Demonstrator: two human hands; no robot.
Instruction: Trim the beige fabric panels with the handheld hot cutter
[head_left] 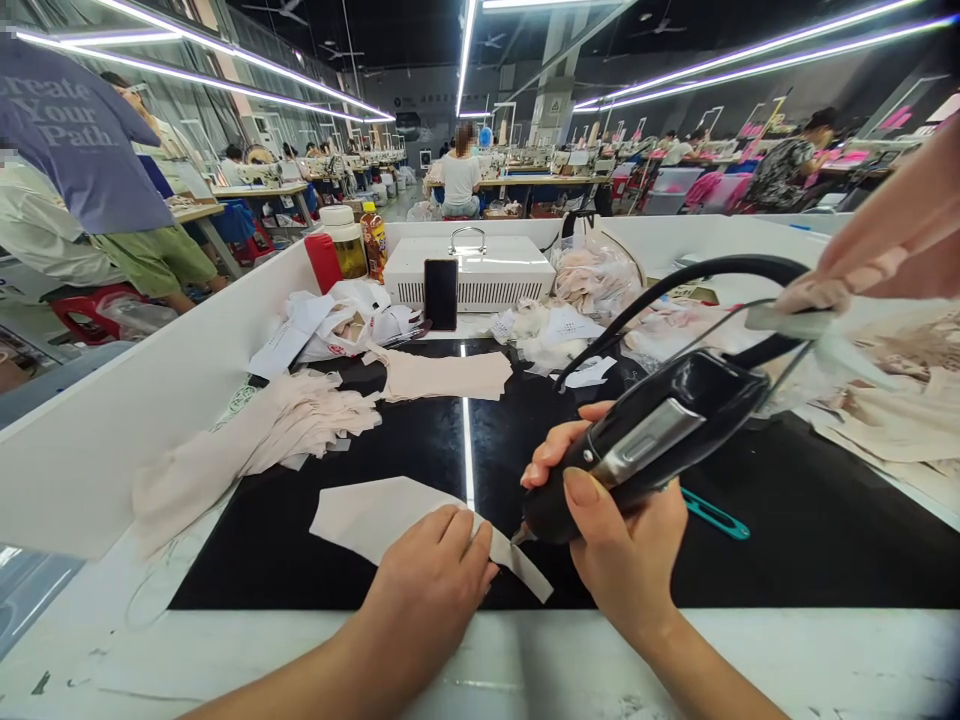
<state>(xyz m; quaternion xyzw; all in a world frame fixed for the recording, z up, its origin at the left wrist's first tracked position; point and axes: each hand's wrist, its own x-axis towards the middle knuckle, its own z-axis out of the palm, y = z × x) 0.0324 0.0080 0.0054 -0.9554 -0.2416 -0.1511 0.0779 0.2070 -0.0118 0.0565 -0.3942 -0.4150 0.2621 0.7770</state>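
A pale beige fabric piece [375, 515] lies on the black work mat [247, 560], with a narrow strip running off its right end. My left hand [431, 575] presses on this strip, fingers together and curled at its edge. In my right hand [626, 540] is a black corded hand tool [645, 430], gripped round its body and tilted down to the left. Its thin metal tip meets the strip or sits just above it; I cannot tell which. A teal thread snipper [716, 513] lies right of my right hand.
Stacked fabric pieces [300, 415] lie at left, another piece [446, 375] farther back. Behind stand a phone [440, 295] and a vented white box [469, 270]. The tool's black cable [675, 285] arches up by a blurred pinkish shape [892, 230] at upper right. Low white walls edge the table.
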